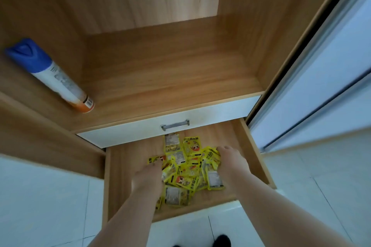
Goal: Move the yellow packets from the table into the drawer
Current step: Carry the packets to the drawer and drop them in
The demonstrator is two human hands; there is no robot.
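**Deposit step, nearly complete**

Left hand (147, 178), 8 o'clock, and right hand (230, 161), 3 o'clock, flank the yellow packets (186, 168) heaped in the open drawer (128, 176); grip indiscernible. Likely step: release. Next: lift both hands clear. Aerosol can (54, 76), 10 o'clock.

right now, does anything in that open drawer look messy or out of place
The yellow packets lie in a jumbled heap in the drawer, overlapping at all angles, some face down. Nothing else stands out.
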